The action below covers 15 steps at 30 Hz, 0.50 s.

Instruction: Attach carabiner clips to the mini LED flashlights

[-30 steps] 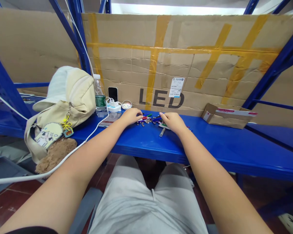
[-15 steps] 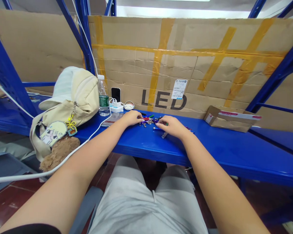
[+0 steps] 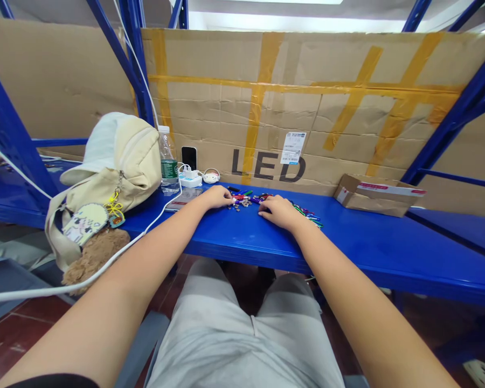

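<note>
Slim coloured pens (image 3: 308, 215), green, blue and purple, lie in a loose row beside my right hand (image 3: 278, 210). That hand is palm down over the right part of the pile, its fingers bent and pressed together; what sits under the fingertips is hidden. Across from it, my left hand (image 3: 217, 198) rests on the table with its fingertips pinched at the end of a red and purple pen (image 3: 239, 198). Small gold-coloured bits (image 3: 237, 207) are scattered between the hands, too small to name. A green pen (image 3: 247, 193) lies just behind them.
Left on the blue table (image 3: 234, 234) stand a cream backpack (image 3: 139, 156), a water bottle (image 3: 170, 167), a phone (image 3: 189, 157) and a white power strip (image 3: 190, 179). A white cable (image 3: 137, 237) crosses my left forearm. An open cardboard box (image 3: 378, 196) sits at right, before a cardboard wall (image 3: 210, 124).
My right hand has turned flatter over the pile, and the clear piece below its fingers no longer shows. More pens now show to its right. My left hand stays nearly in place.
</note>
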### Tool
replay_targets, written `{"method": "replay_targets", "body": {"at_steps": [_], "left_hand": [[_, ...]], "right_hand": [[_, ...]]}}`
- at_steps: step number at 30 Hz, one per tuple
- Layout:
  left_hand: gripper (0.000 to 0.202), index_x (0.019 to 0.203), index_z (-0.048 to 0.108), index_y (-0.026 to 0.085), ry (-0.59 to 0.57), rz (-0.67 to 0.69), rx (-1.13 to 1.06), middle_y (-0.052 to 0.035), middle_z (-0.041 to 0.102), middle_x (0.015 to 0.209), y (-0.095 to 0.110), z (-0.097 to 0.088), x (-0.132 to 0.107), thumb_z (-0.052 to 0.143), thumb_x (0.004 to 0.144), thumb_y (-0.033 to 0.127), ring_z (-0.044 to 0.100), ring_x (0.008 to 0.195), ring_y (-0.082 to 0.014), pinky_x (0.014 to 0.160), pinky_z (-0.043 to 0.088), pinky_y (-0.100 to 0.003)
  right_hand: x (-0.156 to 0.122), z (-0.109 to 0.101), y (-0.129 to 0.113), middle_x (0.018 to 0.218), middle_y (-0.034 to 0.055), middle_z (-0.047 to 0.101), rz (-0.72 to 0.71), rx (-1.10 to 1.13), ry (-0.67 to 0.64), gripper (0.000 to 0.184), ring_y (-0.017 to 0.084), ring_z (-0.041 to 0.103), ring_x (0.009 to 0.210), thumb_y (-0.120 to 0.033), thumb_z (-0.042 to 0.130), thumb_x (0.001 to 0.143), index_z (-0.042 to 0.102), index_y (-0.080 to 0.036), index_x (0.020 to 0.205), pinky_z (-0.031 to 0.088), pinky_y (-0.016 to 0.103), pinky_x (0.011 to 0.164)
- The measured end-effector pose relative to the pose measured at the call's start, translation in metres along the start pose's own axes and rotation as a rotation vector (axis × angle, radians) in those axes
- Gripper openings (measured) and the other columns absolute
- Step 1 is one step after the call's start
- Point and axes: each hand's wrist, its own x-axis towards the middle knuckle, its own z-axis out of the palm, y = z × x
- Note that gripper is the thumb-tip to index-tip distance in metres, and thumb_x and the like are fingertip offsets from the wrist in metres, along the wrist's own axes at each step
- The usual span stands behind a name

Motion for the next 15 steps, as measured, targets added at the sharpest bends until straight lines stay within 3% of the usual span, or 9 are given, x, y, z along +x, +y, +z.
{"method": "replay_targets", "body": {"at_steps": [4,8,11,15], "left_hand": [[0.040,0.073,0.071,0.016,-0.018,0.029,-0.019,-0.0026,0.064,0.061,0.000,0.001,-0.002,0.052,0.078,0.051,0.052,0.055,-0.0137,0.052,0.034,-0.025],[0.031,0.090,0.073,0.019,0.058,0.020,0.033,-0.0036,0.072,0.083,0.005,-0.002,0.007,0.051,0.081,0.039,0.061,0.072,-0.0160,0.064,0.041,-0.023],[0.023,0.091,0.073,0.020,0.084,-0.008,0.114,-0.0049,0.072,0.096,0.013,-0.004,0.030,0.057,0.076,0.027,0.063,0.088,-0.0190,0.075,0.043,-0.023],[0.015,0.081,0.074,0.019,0.025,-0.040,0.146,-0.0073,0.072,0.089,0.023,0.003,0.067,0.061,0.073,0.023,0.064,0.087,-0.0212,0.078,0.045,-0.026]], "right_hand": [[0.000,0.000,-0.002,0.106,0.0084,0.064,-0.022,-0.010,0.024,0.021,0.025,0.054,0.100,-0.031,0.050,0.090,0.069,-0.023,0.095,0.040,0.034,0.077],[0.001,0.001,-0.004,0.104,0.0086,0.063,-0.036,-0.003,0.062,0.023,0.024,0.054,0.100,-0.033,0.047,0.091,0.068,-0.023,0.094,0.040,0.033,0.078],[0.003,0.003,-0.002,0.103,0.0083,0.063,-0.044,0.009,0.067,0.023,0.023,0.054,0.100,-0.032,0.047,0.091,0.068,-0.023,0.093,0.040,0.033,0.081],[0.003,0.004,-0.001,0.102,0.0087,0.063,-0.048,0.023,0.064,0.023,0.022,0.054,0.100,-0.031,0.047,0.091,0.068,-0.022,0.092,0.040,0.032,0.084]]}}
